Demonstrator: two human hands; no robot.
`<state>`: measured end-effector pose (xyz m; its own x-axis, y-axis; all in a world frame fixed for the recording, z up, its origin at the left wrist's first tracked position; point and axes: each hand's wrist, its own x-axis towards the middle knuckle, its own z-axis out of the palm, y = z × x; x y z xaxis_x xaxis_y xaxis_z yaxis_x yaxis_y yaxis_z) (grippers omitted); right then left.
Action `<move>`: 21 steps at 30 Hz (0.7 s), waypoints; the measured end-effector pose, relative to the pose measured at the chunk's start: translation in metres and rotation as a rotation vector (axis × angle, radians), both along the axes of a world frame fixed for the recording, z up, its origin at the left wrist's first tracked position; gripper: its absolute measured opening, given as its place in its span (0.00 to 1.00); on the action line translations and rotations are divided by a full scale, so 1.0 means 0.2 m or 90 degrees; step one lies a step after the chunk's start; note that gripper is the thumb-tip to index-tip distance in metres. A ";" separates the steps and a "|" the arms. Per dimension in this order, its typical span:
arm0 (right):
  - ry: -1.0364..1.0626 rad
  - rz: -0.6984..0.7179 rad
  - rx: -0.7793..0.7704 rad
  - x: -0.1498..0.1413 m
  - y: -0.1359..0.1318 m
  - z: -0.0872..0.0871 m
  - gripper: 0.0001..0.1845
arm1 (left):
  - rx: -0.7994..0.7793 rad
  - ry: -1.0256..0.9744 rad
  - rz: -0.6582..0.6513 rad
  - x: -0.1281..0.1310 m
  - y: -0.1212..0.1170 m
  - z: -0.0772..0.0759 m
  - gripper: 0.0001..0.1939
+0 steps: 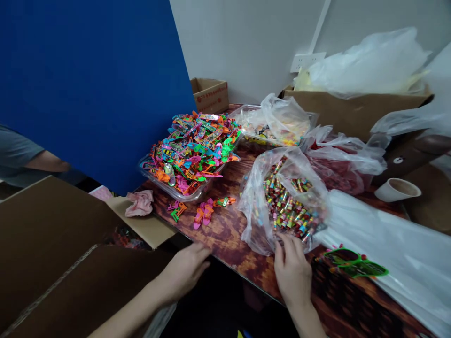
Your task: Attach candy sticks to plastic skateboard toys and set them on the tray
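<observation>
My right hand (291,270) rests at the near rim of a clear plastic bag (286,202) full of small coloured tubes, its fingers curled down onto the bag's edge. At the front edge of the wooden table (229,234) lies my left hand (186,272), fingers loosely bent over the edge with nothing visibly in it. Beyond it, a clear tray (192,155) is heaped with bright toy skateboards, and a few loose ones (204,212) lie on the table in front of the tray.
A large open cardboard box (52,244) stands at my left, a pink cloth (140,203) on its flap. Green toy sunglasses (352,263) lie at the right beside clear plastic sheeting (387,244). Behind are more bags, a paper cup (398,189), boxes. Another person's arm (38,162) shows far left.
</observation>
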<state>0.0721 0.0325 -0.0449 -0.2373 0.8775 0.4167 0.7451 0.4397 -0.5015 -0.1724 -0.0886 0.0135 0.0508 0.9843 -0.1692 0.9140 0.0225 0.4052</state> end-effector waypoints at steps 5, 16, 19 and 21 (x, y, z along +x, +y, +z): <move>-0.247 -0.099 -0.069 -0.13 0.19 -0.03 0.18 | 0.181 0.160 0.012 -0.02 0.45 -0.13 0.29; -0.169 -0.174 -0.262 -0.22 0.32 0.03 0.15 | 0.182 0.228 -0.012 -0.04 0.77 -0.23 0.20; -0.083 -0.176 -0.286 -0.19 0.32 0.04 0.13 | 0.207 0.201 0.006 -0.05 0.78 -0.22 0.18; -0.002 -0.160 -0.309 -0.15 0.30 0.05 0.13 | 0.223 0.183 0.018 -0.07 0.76 -0.19 0.17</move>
